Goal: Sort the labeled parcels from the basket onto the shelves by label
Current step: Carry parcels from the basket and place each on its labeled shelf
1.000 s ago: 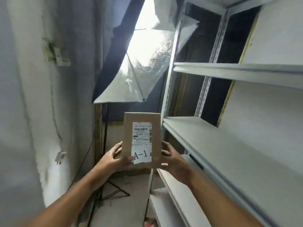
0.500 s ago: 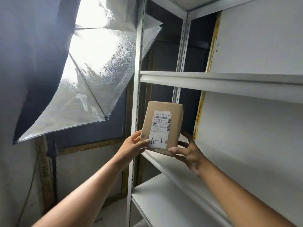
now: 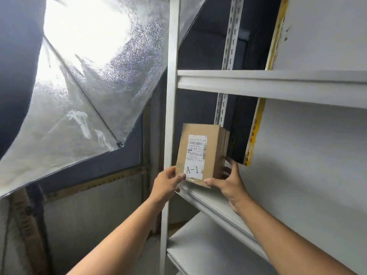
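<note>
A small brown cardboard parcel (image 3: 214, 153) with a white shipping label marked "A-1" stands upright at the left end of the middle shelf (image 3: 214, 205) of a grey metal rack. My left hand (image 3: 166, 185) pinches its lower left corner, thumb on the label. My right hand (image 3: 230, 185) grips its lower right side, thumb under the front edge and fingers behind. Whether the parcel's base rests fully on the shelf is hidden by my hands. The basket is out of view.
The rack's front post (image 3: 170, 116) rises just left of the parcel. Another shelf (image 3: 268, 86) runs above and one (image 3: 208, 253) below. A silver reflective umbrella (image 3: 83, 80) fills the upper left. A white board (image 3: 317, 155) with a yellow edge backs the shelves.
Both hands carried the parcel up and rightward from in front of the rack to the middle shelf's left end. My view turned toward the rack.
</note>
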